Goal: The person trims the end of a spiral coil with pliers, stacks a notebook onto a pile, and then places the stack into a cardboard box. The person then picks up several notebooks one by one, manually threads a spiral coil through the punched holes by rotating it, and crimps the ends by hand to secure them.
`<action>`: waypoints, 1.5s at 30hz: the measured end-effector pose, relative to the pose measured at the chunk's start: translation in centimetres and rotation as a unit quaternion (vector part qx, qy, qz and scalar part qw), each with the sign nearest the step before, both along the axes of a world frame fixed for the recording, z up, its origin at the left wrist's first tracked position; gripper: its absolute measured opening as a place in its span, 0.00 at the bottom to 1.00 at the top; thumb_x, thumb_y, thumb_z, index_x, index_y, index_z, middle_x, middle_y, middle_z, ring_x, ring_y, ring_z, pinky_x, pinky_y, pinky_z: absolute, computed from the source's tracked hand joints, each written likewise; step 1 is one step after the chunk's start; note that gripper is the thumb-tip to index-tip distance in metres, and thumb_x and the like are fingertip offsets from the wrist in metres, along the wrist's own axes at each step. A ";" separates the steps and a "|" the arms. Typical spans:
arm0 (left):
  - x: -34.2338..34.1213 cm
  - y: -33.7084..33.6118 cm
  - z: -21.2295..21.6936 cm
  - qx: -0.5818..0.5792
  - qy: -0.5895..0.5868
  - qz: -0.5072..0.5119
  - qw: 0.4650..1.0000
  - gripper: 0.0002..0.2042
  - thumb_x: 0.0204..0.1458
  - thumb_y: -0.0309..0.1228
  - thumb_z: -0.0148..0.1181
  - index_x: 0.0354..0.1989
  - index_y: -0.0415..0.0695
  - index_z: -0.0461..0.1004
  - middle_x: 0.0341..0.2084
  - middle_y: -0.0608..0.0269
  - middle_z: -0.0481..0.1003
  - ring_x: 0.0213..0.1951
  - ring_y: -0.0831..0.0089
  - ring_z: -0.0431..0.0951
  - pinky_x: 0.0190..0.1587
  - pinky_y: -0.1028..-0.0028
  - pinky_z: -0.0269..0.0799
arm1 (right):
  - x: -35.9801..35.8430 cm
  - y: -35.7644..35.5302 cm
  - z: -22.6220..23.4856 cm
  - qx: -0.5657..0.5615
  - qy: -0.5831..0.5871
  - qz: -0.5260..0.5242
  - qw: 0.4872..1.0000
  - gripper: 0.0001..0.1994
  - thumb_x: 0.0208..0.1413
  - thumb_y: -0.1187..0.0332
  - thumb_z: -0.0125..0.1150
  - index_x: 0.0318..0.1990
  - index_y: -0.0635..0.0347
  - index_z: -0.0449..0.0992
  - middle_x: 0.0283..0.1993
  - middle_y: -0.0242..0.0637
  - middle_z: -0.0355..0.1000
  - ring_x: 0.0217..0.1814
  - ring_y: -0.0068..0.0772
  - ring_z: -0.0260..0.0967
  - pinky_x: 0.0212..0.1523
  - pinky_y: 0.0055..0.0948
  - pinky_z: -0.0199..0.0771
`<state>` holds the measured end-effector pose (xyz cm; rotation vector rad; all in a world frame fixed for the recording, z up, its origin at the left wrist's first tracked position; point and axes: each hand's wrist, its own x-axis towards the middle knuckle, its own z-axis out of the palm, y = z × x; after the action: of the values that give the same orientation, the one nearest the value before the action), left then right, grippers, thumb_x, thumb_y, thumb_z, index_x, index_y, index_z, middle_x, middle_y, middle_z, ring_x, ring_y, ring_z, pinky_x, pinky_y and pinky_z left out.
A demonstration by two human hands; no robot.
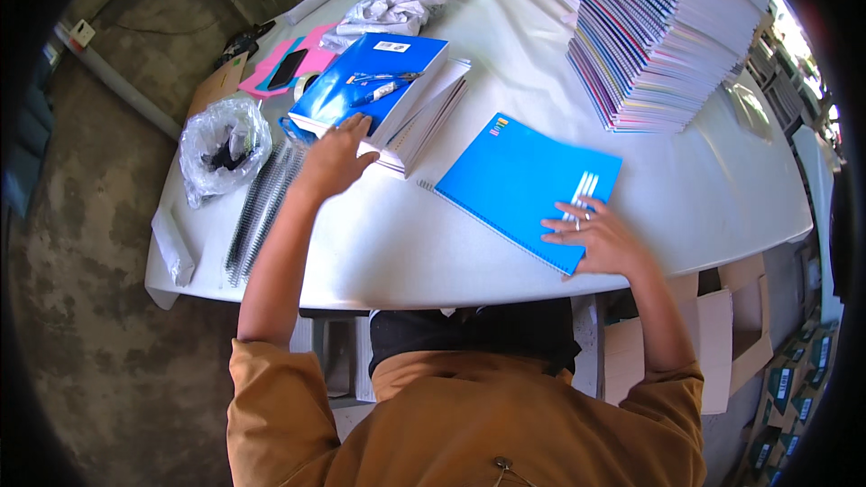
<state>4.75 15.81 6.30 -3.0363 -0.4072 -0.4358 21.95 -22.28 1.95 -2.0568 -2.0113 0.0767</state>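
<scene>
A blue spiral notebook (523, 182) lies flat and slanted on the table in front of me, its coil along the near left edge. My right hand (595, 239) rests on its near right corner with the fingers spread. Farther left is a stack of unbound sheets topped by a blue cover (383, 68). My left hand (338, 158) lies at the near edge of that stack, fingers stretched onto it. Pens and a small tool (383, 90) lie on top of the cover. Beside my left forearm are several loose metal-looking spiral coils (262, 207).
A tall stack of spiral notebooks (663, 36) rises at the far right. Clear plastic wrapping (225, 144) sits on the left, with more plastic bags (397, 4) at the back. A dark phone (287, 69) lies on pink sheets. Cardboard (667, 334) stands below the table's right side.
</scene>
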 end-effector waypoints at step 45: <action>-5.1 1.5 12.2 -0.059 -0.517 -0.067 0.852 0.09 0.55 0.30 0.49 0.36 0.36 0.71 0.25 0.65 0.71 0.24 0.80 0.68 0.29 0.81 0.65 | -2.9 5.2 -2.8 0.169 0.873 -0.045 0.455 0.33 0.54 0.44 0.50 0.56 0.65 0.63 0.55 0.47 0.65 0.60 0.41 0.61 0.54 0.44 0.65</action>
<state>-0.31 17.28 18.53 -2.6229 -0.2270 -2.1059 19.10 -17.12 -0.82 -0.6640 -0.3722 1.0948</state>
